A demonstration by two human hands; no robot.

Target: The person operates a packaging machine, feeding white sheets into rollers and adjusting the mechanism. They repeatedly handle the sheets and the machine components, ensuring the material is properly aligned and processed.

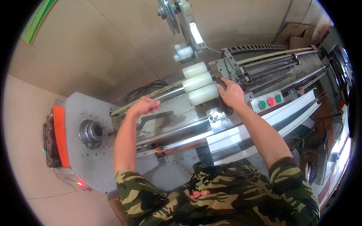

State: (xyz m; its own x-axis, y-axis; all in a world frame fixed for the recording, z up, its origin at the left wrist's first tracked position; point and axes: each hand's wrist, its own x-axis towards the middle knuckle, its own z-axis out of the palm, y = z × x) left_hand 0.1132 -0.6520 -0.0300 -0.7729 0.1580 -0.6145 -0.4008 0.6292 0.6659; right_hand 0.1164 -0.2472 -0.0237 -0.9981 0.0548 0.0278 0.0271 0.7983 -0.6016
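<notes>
My left hand (144,106) is over the machine bed with its fingers curled together; whatever they hold, if anything, is too small to make out. Beneath it a dark wrench-like tool (156,117) lies on the metal bed. My right hand (232,94) rests at the right end of three thick white rollers (199,83), its thumb and forefinger apart; the other fingers are partly hidden. The rollers sit side by side on a metal carriage (217,115) that rides on long steel rails (177,132).
A grey housing with a round chuck (91,133) stands at the left. Green and red push buttons (271,101) sit right of my right forearm. Smaller white rollers (183,53) and a pulley (169,15) hang above. White sheets with dark strands (241,141) lie along the front.
</notes>
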